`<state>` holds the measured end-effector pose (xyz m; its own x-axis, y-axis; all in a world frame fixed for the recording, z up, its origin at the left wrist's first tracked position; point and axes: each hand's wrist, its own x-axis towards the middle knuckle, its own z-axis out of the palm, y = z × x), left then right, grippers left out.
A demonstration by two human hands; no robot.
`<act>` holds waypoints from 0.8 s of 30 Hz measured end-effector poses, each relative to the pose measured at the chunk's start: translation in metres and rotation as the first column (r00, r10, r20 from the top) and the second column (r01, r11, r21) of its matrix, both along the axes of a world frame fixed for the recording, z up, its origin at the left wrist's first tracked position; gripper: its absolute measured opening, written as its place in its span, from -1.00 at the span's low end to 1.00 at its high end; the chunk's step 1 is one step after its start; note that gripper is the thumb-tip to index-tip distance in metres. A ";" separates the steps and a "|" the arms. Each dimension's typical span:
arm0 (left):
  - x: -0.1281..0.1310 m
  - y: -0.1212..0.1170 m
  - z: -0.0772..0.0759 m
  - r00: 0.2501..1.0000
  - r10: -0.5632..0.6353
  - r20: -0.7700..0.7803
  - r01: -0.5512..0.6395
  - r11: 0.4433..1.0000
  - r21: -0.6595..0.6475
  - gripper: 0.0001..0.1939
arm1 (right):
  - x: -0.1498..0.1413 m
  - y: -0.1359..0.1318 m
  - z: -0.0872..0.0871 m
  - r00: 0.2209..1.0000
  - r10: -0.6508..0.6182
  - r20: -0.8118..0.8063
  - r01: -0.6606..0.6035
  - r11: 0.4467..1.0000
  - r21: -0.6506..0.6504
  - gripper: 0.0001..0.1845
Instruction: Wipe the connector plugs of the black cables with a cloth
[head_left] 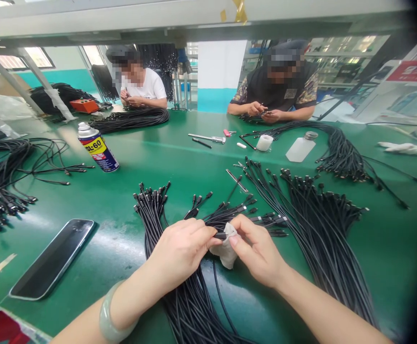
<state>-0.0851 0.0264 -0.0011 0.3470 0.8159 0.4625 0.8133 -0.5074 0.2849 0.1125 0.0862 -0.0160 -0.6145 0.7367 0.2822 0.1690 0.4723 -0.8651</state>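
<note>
My left hand (pixel 181 248) pinches the plug end of a black cable (pixel 219 235) over the green table (pixel 129 191). My right hand (pixel 256 251) holds a small white cloth (pixel 227 251) pressed against that plug. Both hands sit above a bundle of black cables (pixel 190 306) that runs toward me. A fan of loose cable ends (pixel 229 210) lies just beyond my fingers. A pale bangle (pixel 108 320) circles my left wrist.
A dark phone (pixel 52 258) lies at the near left. A spray can (pixel 97 148) stands further back. More cable bundles lie right (pixel 323 224) and left (pixel 0 186). A white bottle (pixel 300 148), tape roll (pixel 264 142) and tools (pixel 208 138) sit mid-table. Two people (pixel 140 86) (pixel 278 91) work opposite.
</note>
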 end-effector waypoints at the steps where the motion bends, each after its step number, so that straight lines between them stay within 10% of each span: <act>1: 0.000 0.001 -0.001 1.000 -0.001 -0.023 0.002 1.000 0.024 -0.71 | 0.000 0.000 0.000 1.000 0.012 0.023 -0.012 1.000 -0.005 -0.82; 8: 0.001 0.002 -0.004 0.999 -0.026 -0.046 0.029 0.996 0.081 -0.70 | 0.000 0.002 0.000 0.991 -0.029 0.130 -0.006 0.966 0.258 -0.78; 14: 0.002 0.001 -0.001 0.995 -0.045 0.094 0.049 0.998 -0.035 -0.71 | 0.001 0.005 0.001 0.974 -0.226 -0.005 0.224 0.961 0.160 -0.72; 24: 0.000 0.001 0.001 0.992 -0.028 0.119 0.036 0.998 -0.060 -0.70 | 0.002 0.001 -0.001 0.997 -0.044 -0.067 0.058 0.970 0.236 -0.80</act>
